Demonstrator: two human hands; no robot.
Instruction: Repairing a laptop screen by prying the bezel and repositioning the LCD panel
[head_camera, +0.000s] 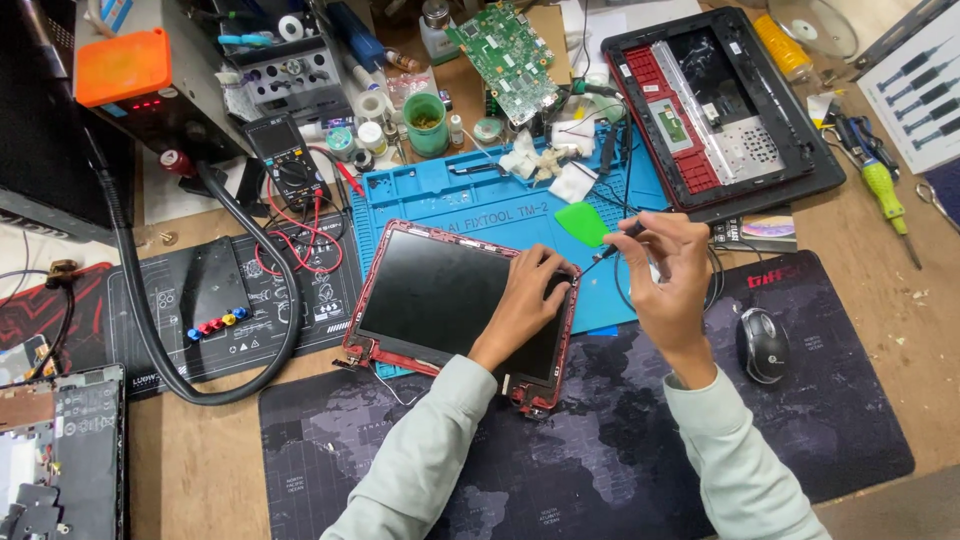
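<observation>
Left hand (530, 295): lying palm-down on the right edge of the red-framed laptop screen panel (440, 300), fingers curled over its rim, pressing rather than clasping.

Right hand (672, 275): raised just right of the panel, its grip pinching a thin black cable (612, 250) between thumb and fingertips; the cable is trailing toward the panel's upper right corner.

Screen panel: sitting tilted, half on the blue silicone repair mat (460, 195), half on the dark map-printed desk mat (600, 450).

Green plastic pry pick (582, 223): lying on the blue mat, just beside the right hand.

Red and black laptop base shell (720, 110): resting open beyond the hands.

Green circuit board (505, 55): lying at the rear of the tabletop.

Black computer mouse (762, 345): sitting right of the right hand.

Black multimeter with red leads (285, 160): lying left of the blue mat.
</observation>
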